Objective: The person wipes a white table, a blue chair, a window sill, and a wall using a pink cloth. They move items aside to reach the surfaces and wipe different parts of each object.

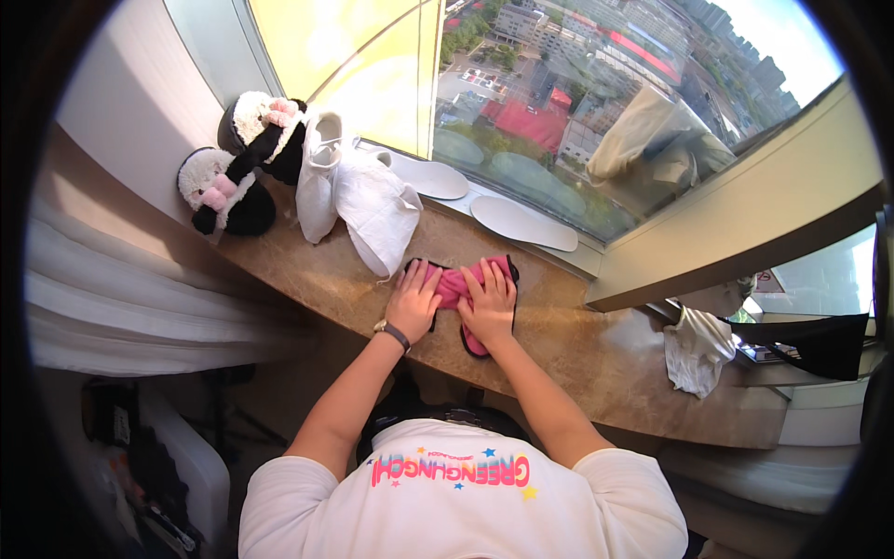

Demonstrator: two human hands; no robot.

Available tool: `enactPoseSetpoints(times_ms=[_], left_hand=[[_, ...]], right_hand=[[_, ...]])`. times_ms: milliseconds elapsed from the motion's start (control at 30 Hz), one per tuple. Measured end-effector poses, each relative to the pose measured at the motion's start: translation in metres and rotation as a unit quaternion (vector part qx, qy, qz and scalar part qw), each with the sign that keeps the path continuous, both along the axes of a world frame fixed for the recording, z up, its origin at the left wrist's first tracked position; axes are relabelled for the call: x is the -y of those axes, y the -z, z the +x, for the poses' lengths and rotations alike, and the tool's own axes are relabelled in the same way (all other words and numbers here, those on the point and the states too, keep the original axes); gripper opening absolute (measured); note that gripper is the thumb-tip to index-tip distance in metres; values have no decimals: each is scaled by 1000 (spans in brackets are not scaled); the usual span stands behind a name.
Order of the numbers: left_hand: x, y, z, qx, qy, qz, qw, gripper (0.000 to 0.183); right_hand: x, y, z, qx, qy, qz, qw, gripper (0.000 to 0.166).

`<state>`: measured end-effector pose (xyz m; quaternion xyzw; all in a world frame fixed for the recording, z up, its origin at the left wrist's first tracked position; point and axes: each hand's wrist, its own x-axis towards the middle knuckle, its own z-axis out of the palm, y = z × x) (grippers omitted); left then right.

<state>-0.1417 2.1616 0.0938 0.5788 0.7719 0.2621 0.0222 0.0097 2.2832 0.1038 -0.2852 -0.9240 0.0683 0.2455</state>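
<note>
A pink cloth item (454, 281) with black edging lies bunched at its middle on the brown stone-look sill. Its exact kind cannot be told. My left hand (412, 302) rests over its left end, fingers curled onto the fabric. Over the right part, my right hand (487, 300) holds it with thumb and fingers pressed into the folds. One rounded pink end (473, 344) sticks out below my right wrist. Both palms hide much of the fabric.
White shoes (323, 175) stand left of my hands, one under white tissue-like wrapping (380, 209). Plush black-and-white slippers (227, 192) sit farther left. Two pale insoles (524, 222) lie along the window ledge. A white cloth (698, 351) hangs over the sill (559, 370) at right.
</note>
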Motion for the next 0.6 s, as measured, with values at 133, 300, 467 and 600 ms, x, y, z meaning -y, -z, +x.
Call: enactPoseSetpoints(times_ms=[133, 300, 467, 600], left_hand=[[-43, 4, 27, -20, -50, -6, 999, 53], [-30, -1, 113, -37, 4, -35, 999, 57], [5, -16, 236, 0, 84, -41, 996, 62], [9, -13, 266, 0, 123, -52, 991, 63]], right_hand=[[-40, 20, 8, -24, 13, -9, 1000, 57], [-37, 8, 118, 0, -39, -56, 998, 58], [-1, -17, 256, 36, -32, -97, 994, 54], [6, -23, 289, 45, -19, -96, 994, 54]])
